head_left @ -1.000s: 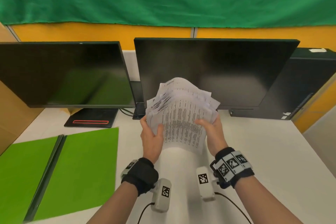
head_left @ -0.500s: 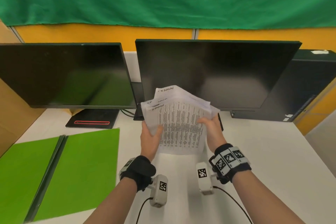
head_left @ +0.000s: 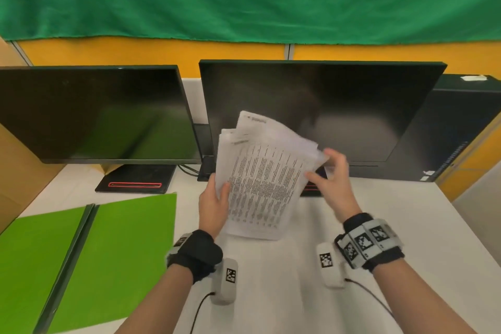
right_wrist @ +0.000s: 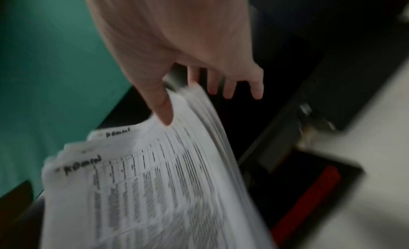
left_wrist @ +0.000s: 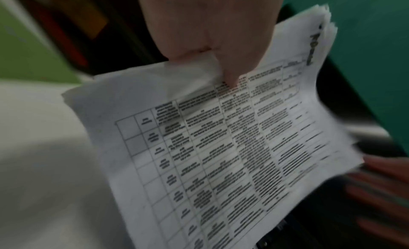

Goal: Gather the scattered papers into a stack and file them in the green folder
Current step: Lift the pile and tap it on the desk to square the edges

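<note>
Green folder (head_left: 81,252) lies open flat at 8 o'clock on the desk (head_left: 406,225), well apart from the papers. Left hand (head_left: 212,205) pinches the papers (head_left: 263,182) at their left edge, thumb on the front; sheets held upright above the desk at centre, top edges fanned and uneven. Right hand (head_left: 332,179) at 3 o'clock of the stack, fingers loose and spread, thumb touching the right edge, not really gripping. To do this well, imo: loosen the left pinch a bit, tap the bottom edge on the desk, square the sides w/ the right palm, then carry the stack to the folder. Loose sheets could slip.
</note>
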A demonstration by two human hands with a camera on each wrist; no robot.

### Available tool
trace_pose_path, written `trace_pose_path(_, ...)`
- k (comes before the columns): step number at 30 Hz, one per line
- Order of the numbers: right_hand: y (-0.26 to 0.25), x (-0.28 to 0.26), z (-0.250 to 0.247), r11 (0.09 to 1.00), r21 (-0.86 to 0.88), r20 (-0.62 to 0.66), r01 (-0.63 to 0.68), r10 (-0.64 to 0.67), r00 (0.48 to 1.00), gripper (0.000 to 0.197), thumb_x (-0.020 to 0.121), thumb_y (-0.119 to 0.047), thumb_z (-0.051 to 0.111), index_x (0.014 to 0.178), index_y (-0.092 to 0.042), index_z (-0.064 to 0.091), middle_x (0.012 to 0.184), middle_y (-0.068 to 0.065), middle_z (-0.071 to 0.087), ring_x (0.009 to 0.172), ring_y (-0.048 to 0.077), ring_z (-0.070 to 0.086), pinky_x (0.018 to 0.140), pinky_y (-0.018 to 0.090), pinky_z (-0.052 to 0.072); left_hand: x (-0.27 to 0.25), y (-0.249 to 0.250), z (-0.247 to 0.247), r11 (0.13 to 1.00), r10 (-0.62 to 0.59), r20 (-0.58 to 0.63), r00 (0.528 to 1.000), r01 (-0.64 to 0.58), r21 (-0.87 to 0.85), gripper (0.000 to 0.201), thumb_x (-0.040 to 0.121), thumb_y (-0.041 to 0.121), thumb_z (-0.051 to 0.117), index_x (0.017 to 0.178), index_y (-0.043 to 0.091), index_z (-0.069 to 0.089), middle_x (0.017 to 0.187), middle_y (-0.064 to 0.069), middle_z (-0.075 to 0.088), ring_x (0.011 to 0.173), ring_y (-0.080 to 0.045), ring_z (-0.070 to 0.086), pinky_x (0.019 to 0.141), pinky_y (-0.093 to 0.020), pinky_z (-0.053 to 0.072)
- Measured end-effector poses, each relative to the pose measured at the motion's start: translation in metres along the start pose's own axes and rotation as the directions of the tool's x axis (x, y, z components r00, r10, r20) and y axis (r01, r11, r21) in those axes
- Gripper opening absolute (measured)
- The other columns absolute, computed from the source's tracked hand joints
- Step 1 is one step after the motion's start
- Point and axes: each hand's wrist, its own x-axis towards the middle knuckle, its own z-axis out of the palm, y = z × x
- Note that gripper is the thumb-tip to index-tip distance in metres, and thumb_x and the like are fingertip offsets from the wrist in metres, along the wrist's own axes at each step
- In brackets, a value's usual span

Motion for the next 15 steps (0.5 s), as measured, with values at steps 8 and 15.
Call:
trace_pose_path(8,-0.054,0.025,-0.026,0.976,-0.211,0.451,0.052,0.05,0.891,0.055,0.074,-0.011,0.078,0.124,-0.016,0.058,0.116,-0.001,0.069,0.104,0.013,0.066,0.099,0.046,0.05,0.04,0.078,-0.038,0.677,0.313,0.427,0.848,-0.515,0.526,0.014,0.097,0.026,0.049,0.098,0.013,0.049,0.084,0.0,0.063,0.077,-0.028,0.062,0.066,-0.038,0.05)
trace_pose_path(15,0.007,-0.002,-0.01,0.916,0.257,0.261,-0.308,0.241,0.935,0.035,0.089,-0.004,0.058,0.124,-0.002,0.06,0.121,0.017,0.067,0.105,0.027,0.067,0.09,0.04,0.055,0.052,0.086,-0.042,0.487,0.16,0.472,0.867,-0.485,0.727,0.019,0.087,0.039,0.056,0.098,0.023,0.054,0.086,0.0,0.067,0.082,-0.028,0.065,0.068,-0.035,0.051)
